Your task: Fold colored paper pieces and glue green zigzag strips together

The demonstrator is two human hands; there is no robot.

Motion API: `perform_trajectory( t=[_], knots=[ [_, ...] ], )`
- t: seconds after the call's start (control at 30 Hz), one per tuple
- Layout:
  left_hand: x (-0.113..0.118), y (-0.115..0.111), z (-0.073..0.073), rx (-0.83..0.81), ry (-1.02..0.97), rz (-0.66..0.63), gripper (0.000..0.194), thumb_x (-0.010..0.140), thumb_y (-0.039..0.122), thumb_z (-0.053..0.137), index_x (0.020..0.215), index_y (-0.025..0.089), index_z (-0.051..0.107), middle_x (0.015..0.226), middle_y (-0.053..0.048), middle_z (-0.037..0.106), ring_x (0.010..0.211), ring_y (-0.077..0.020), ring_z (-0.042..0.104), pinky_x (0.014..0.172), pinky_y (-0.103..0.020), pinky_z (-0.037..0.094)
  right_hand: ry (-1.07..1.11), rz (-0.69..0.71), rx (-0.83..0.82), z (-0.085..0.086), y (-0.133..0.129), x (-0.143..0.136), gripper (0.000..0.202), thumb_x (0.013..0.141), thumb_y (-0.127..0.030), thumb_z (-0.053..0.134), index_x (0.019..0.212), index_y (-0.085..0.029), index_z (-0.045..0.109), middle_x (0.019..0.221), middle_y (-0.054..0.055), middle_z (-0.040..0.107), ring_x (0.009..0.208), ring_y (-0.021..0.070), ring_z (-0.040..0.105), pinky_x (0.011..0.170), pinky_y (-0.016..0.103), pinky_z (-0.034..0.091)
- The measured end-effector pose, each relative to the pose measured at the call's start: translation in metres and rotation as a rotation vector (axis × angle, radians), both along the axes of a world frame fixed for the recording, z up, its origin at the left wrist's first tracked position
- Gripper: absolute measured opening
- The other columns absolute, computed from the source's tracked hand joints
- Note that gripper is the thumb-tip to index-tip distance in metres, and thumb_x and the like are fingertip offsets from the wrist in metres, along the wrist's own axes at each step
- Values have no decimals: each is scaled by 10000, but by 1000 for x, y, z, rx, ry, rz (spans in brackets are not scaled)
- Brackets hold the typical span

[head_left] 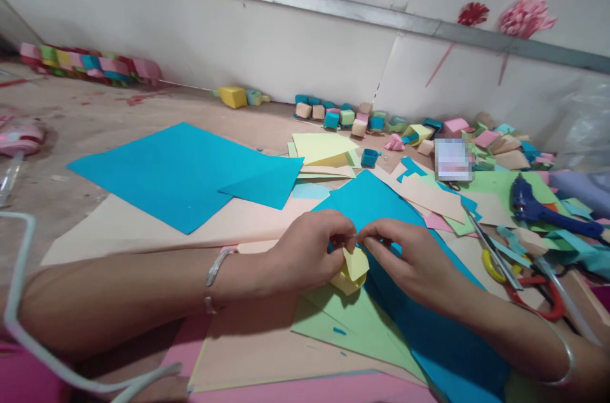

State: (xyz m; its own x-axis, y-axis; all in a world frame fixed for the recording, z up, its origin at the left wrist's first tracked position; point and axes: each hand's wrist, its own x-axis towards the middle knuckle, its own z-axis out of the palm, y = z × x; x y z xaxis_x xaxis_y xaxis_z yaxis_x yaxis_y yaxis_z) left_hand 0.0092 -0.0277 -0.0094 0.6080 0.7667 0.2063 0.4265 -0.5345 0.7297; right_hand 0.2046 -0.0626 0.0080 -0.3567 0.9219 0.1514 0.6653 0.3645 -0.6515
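A small folded yellow paper box (351,277) is in front of me, above green and blue sheets. My left hand (317,241) is closed on it, with fingers curled at its upper edge. My right hand (398,250) is closed in a pinch just beside it, fingertips almost meeting those of the left; what the pinch holds, if anything, is too small to make out. Under the right hand lies a long blue paper sheet (429,327). Green paper (352,327) with tiny blue scraps lies just below the box.
Blue sheets (162,174) lie at left. Scissors with red and yellow handles (538,295) and a blue glue gun (538,206) are at right, among paper scraps. Small paper boxes (333,117) line the wall. A white cable (21,288) curves at lower left.
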Motion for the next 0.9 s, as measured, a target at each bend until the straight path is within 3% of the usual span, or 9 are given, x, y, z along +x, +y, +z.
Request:
perform_trajectory(
  t=[0.17,0.3,0.57,0.67,0.73,0.9],
  knots=[
    [0,1,-2,13,19,7,309,658,67,495,851,191,703,797,-36,645,719,-162,558,607,-252,399,58,96,-162,6,-1,3,190,830,-128,536,957,-213,649,885,14,710,764,149,643,661,254,498],
    [0,2,-3,28,24,28,252,693,95,511,829,180,707,782,-40,635,705,-161,549,601,-258,391,90,102,-260,4,-2,2,184,801,-169,595,980,-205,618,823,16,699,683,147,627,578,246,485],
    [3,-5,1,-32,-10,-49,177,709,74,536,793,178,653,786,-30,633,724,-156,543,607,-247,380,49,-70,-65,-6,-5,-7,218,780,-90,516,958,-204,568,690,-27,617,581,121,536,527,233,406],
    [4,-6,2,-80,-12,-38,30,741,166,623,764,178,636,763,-24,635,696,-154,536,584,-246,365,44,-62,-15,-6,-7,-9,177,781,-84,515,891,-211,571,702,-23,619,588,123,541,535,237,406],
    [5,-5,3,-86,19,-5,78,763,221,644,703,178,618,703,-14,619,646,-144,514,552,-244,335,65,-35,-26,-5,-7,-9,161,805,-98,519,899,-213,583,735,-17,636,612,127,564,553,240,422],
    [3,-2,2,-57,69,46,92,677,88,610,661,178,605,674,3,612,619,-129,506,532,-227,302,66,35,-57,-4,-4,-4,158,879,-132,488,931,-213,613,871,13,680,749,148,609,669,272,458]
  ],
)
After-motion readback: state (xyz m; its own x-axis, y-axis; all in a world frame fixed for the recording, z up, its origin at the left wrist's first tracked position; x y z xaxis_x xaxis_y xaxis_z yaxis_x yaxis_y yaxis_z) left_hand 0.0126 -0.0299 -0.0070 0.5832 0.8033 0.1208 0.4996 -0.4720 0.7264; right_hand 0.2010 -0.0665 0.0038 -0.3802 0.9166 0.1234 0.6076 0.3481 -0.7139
